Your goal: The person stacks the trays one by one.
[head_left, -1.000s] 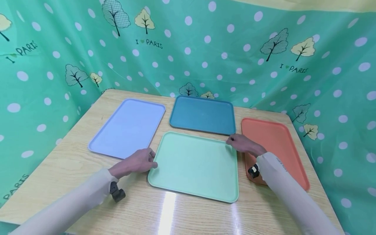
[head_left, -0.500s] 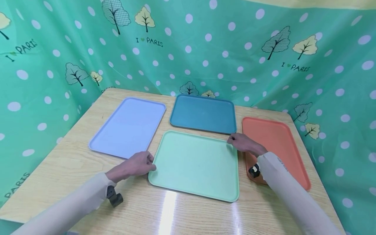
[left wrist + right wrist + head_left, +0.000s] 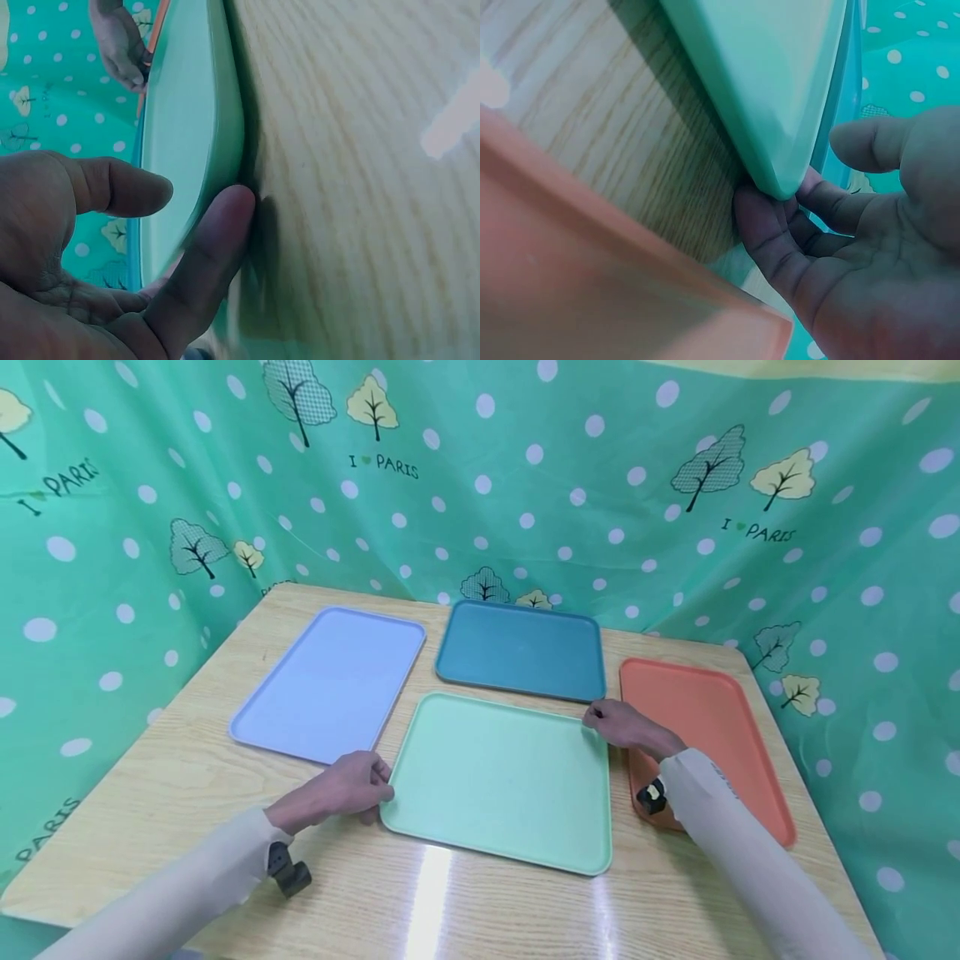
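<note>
A pale green tray (image 3: 498, 781) lies on the table in the middle of the head view. At its left edge is my left hand (image 3: 347, 789). In the left wrist view one fingertip (image 3: 229, 210) touches the outer side of the rim, and the thumb (image 3: 139, 189) is held above the tray, apart from that finger. My right hand (image 3: 628, 727) is at the far right corner. In the right wrist view its fingertips (image 3: 757, 214) touch that corner from outside, while the thumb (image 3: 866, 145) stays away from the tray. Both hands look loosely bent.
A lilac tray (image 3: 326, 685) lies to the left, a dark teal tray (image 3: 521, 649) behind, and a coral tray (image 3: 697, 735) to the right under my right forearm. The wooden table (image 3: 150, 810) is backed by a dotted green curtain (image 3: 480, 468).
My left hand has drawn slightly left and nearer to me, its thumb shifting from over the green tray to its rim. The right hand and the trays look unmoved.
</note>
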